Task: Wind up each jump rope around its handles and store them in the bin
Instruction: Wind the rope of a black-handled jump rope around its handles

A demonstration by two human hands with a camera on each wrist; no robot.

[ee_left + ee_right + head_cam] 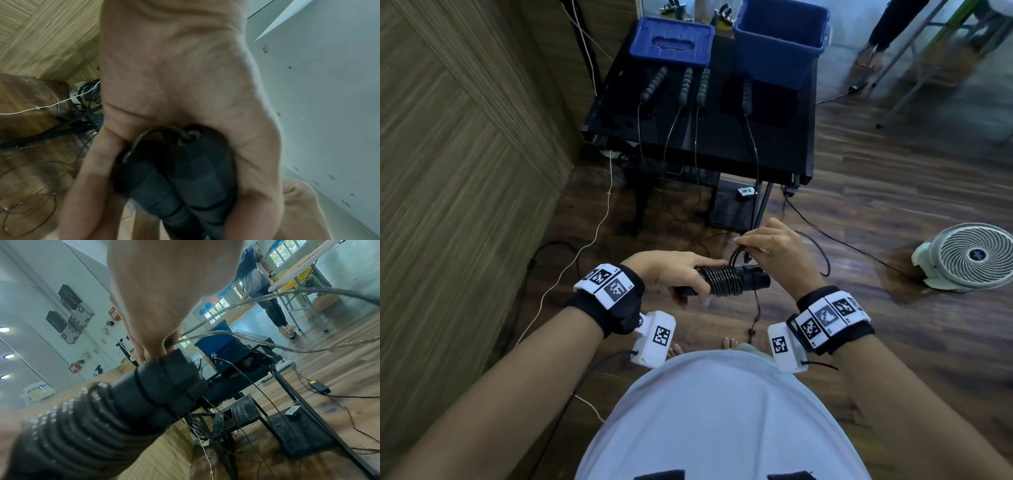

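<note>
The left hand (671, 274) gripped the paired jump rope handles (736, 281), partly wound with rope coils (724, 281), in front of the body. The right hand (774, 250) pinched the loose rope (822, 253) above them. The blue bin (780, 41) stood on the black table (784, 144) beyond, near four more handles (686, 85).
</note>
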